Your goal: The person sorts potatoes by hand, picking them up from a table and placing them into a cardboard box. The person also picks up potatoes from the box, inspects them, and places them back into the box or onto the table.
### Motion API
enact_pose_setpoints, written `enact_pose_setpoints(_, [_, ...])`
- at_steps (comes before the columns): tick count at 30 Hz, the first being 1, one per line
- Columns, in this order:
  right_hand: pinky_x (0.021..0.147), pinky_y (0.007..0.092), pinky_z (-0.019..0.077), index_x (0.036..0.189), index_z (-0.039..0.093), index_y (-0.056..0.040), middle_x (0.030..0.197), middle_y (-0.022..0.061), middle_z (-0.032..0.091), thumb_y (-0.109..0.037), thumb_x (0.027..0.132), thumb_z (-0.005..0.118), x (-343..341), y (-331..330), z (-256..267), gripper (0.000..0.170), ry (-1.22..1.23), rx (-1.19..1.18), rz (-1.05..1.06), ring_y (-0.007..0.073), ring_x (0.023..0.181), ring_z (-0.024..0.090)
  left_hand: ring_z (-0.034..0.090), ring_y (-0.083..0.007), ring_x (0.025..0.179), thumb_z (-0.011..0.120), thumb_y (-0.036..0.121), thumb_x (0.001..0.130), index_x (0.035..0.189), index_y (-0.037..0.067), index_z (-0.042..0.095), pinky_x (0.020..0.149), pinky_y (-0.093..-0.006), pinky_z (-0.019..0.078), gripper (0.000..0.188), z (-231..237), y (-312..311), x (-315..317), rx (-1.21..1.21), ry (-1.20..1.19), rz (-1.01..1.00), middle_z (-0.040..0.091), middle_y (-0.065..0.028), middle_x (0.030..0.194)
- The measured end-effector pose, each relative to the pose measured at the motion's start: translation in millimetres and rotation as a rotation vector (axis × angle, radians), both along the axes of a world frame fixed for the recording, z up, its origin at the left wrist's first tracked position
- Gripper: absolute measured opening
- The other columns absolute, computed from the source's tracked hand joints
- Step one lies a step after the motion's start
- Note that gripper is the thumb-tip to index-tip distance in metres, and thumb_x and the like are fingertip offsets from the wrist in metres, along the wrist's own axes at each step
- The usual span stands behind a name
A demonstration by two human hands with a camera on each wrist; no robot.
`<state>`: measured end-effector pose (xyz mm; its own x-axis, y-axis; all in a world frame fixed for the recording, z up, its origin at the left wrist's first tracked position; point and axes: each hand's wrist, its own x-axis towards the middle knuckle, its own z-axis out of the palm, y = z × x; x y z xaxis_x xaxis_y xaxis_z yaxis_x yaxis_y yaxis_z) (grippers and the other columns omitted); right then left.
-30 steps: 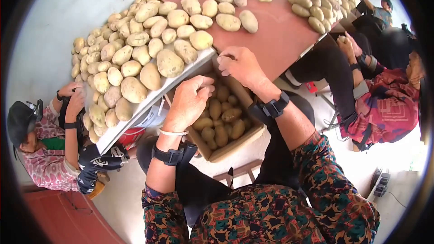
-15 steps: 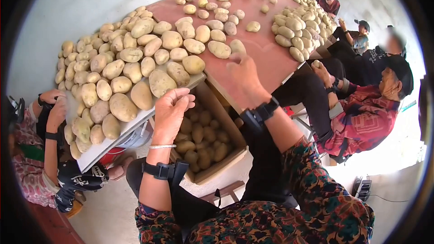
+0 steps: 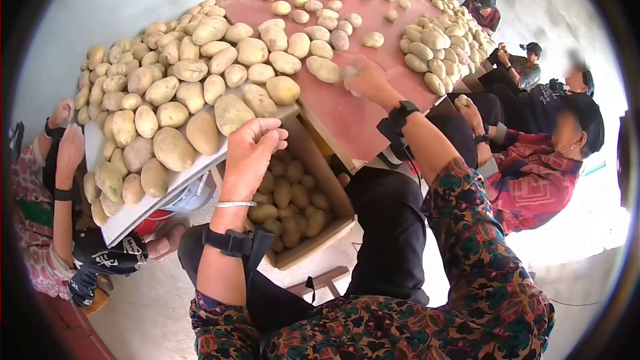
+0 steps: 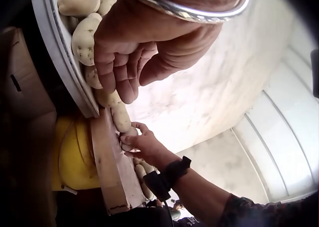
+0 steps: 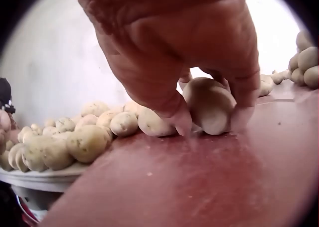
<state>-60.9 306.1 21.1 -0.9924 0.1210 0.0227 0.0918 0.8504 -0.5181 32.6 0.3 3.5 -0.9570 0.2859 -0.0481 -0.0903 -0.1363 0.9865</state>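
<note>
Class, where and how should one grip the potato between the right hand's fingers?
Probably by its opposite sides, from above: the potato is rounded and sits on the red tabletop, its underside blocked, its top beneath the right hand.

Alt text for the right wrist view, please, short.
A person's right grip pinches a potato on a red tabletop. More potatoes lie at picture left, many on a white board, and a heap sits at the right edge. Behind is a pale wall.

Yellowish potatoes [image 3: 173,150], red tabletop [image 3: 340,113]
</note>
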Motion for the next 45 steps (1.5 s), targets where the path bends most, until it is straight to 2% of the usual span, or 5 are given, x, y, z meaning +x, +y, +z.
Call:
enact_pose_setpoints(7, [0.06, 0.0295, 0.0461, 0.113, 0.058, -0.001, 0.097, 0.0092, 0.063, -0.032, 0.09, 0.049, 79, 24, 27, 0.039, -0.148, -1.062, -0.068, 0.0188, 0.077, 0.063, 0.066, -0.0154, 0.085, 0.059, 0.01, 0.093, 0.117, -0.005, 0.06, 0.078, -0.0273, 0.0545, 0.029, 0, 7, 2, 0.014, -0.006, -0.027, 0.068, -0.0118, 0.1])
enact_pose_setpoints(20, [0.05, 0.0251, 0.041, 0.11, 0.057, -0.0027, 0.085, 0.0059, 0.059, -0.032, 0.097, 0.048, 147, -30, 58, 0.034, -0.116, -1.391, -0.058, 0.0135, 0.069, 0.055, 0.067, -0.019, 0.089, 0.052, 0.033, 0.098, 0.116, -0.001, 0.058, 0.078, -0.0325, 0.0549, 0.04, -10, 12, 6, 0.07, -0.193, -0.141, 0.068, -0.0122, 0.1])
enact_pose_setpoints(29, [0.07, 0.0443, 0.0516, 0.109, 0.06, 0.0004, 0.093, 0.016, 0.068, -0.033, 0.098, 0.049, 143, -104, 56, 0.037, 0.357, -0.166, 0.399, 0.0356, 0.074, 0.067, 0.068, -0.0271, 0.079, 0.049, 0.052, 0.095, 0.112, 0.002, 0.059, 0.061, -0.0319, 0.054, 0.054, 26, 12, 33, 0.491, -0.551, -0.336, 0.068, -0.0178, 0.1])
enact_pose_setpoints(32, [0.076, 0.0497, 0.0505, 0.106, 0.061, -0.0003, 0.101, 0.0225, 0.067, -0.031, 0.093, 0.054, 92, -91, 48, 0.034, 0.36, -0.098, 0.134, 0.043, 0.088, 0.064, 0.064, -0.0276, 0.056, 0.056, 0.045, 0.092, 0.108, 0.002, 0.061, 0.032, -0.0203, 0.0347, 0.047, 3, 8, 28, 0.545, -0.629, -0.398, 0.068, -0.0239, 0.087])
enact_pose_setpoints(45, [0.087, 0.0496, 0.0481, 0.119, 0.049, 0.0042, 0.111, 0.025, 0.063, -0.033, 0.081, 0.064, -22, -57, -7, 0.055, 0.052, 0.264, 0.0, 0.0404, 0.106, 0.061, 0.063, -0.0225, 0.055, 0.05, 0.046, 0.093, 0.105, -0.001, 0.063, 0.043, -0.0248, 0.0434, 0.05, 9, -25, 19, 0.362, -0.504, -0.16, 0.069, -0.0195, 0.079])
